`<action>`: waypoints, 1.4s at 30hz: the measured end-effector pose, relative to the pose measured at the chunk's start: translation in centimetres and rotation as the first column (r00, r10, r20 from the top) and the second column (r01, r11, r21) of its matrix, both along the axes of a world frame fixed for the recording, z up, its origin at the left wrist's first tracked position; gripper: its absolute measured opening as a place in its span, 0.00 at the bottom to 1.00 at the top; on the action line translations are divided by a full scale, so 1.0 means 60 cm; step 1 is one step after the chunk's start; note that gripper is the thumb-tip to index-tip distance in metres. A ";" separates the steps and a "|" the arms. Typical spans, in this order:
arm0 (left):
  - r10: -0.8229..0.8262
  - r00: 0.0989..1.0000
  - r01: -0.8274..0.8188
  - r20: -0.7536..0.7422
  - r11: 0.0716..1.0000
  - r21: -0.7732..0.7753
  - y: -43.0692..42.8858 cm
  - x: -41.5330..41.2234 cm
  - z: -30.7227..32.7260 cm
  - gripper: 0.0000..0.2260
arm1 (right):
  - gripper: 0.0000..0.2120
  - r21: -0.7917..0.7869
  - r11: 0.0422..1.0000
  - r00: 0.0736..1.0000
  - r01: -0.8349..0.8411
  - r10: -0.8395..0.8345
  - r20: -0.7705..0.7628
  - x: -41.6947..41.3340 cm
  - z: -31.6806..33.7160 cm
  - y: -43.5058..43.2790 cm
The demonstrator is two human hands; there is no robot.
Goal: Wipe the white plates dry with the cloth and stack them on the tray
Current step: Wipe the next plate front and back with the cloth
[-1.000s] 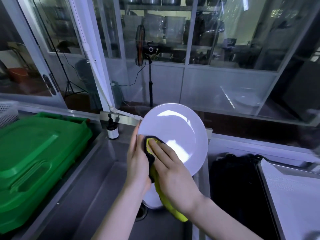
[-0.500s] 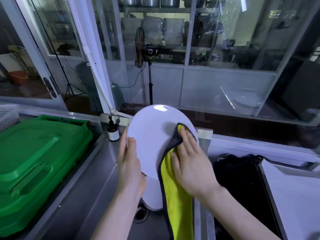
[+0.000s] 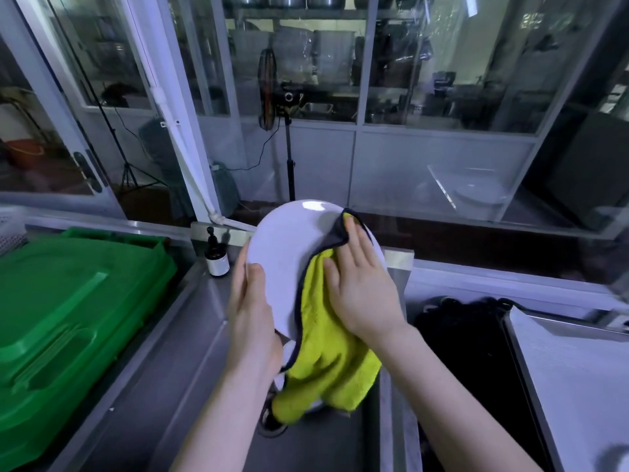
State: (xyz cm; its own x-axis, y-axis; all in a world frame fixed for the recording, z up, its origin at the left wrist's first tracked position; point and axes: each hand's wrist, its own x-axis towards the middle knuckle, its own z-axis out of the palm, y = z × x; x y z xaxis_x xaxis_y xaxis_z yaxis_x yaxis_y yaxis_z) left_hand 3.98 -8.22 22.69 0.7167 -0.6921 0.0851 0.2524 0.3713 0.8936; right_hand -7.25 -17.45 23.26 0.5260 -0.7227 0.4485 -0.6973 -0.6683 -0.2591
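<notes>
A white plate is held tilted up over the steel sink. My left hand grips its left rim, thumb on the front face. My right hand lies flat on a yellow cloth with a dark edge, pressing it against the plate's right half. The cloth hangs down below the plate and hides part of more white crockery standing in the sink. A tray with a white liner lies at the right.
A green plastic crate lid fills the left counter. A small brown pump bottle stands at the sink's back corner. A dark second basin lies between sink and tray. Glass partitions rise behind.
The cloth has spread out from a bunch into a hanging sheet. My right hand moved from the plate's lower left to its upper right. The plate turned slightly leftward.
</notes>
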 end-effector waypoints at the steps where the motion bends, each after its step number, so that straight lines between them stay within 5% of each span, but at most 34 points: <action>1: -0.002 1.000 0.002 0.005 1.000 -0.017 0.002 0.007 -0.001 0.17 | 0.25 -0.013 1.000 0.999 0.008 -0.009 -0.050 -0.015 -0.008 0.000; 8: -0.057 0.998 0.058 -0.024 0.997 0.049 0.002 -0.013 -0.039 0.17 | 0.24 0.021 0.917 0.916 -0.398 0.398 -0.042 -0.017 -0.052 0.088; 13: -0.171 0.985 0.173 -0.035 0.982 0.078 0.013 -0.043 -0.051 0.18 | 0.25 -0.038 0.977 0.978 -0.209 0.208 -0.022 0.016 -0.021 0.028; 18: -0.037 0.998 0.039 -0.047 0.998 0.050 0.018 -0.012 -0.028 0.17 | 0.26 -0.052 0.998 0.995 0.021 -0.026 -0.097 -0.026 -0.021 -0.020; 22: -0.032 0.999 0.033 -0.020 0.998 0.056 0.014 -0.001 -0.015 0.17 | 0.25 -0.088 0.979 0.969 -0.182 0.163 -0.188 -0.054 -0.059 0.040; 26: -0.150 0.988 0.151 -0.021 0.986 0.068 0.005 -0.021 -0.029 0.18 | 0.27 0.000 0.947 0.944 -0.321 0.320 -0.079 -0.027 -0.063 0.076; 31: -0.259 0.951 0.240 0.168 0.963 0.122 0.016 -0.031 -0.041 0.17 | 0.26 -0.019 0.986 0.986 -0.166 0.165 -0.018 -0.002 -0.004 0.005; 34: -0.188 0.954 0.149 0.235 0.973 0.174 0.031 -0.017 -0.038 0.16 | 0.23 -0.027 0.998 0.995 -0.062 0.059 -0.076 -0.013 0.019 -0.031; 39: -0.046 0.996 0.031 0.075 0.983 0.180 0.039 0.010 -0.030 0.14 | 0.11 0.354 0.935 0.970 -0.031 -0.057 0.235 -0.058 0.011 -0.056; 42: 0.047 0.999 -0.044 -0.020 0.989 0.144 0.037 0.012 -0.022 0.15 | 0.06 0.497 0.867 0.854 -0.028 -0.238 0.463 -0.069 -0.033 -0.016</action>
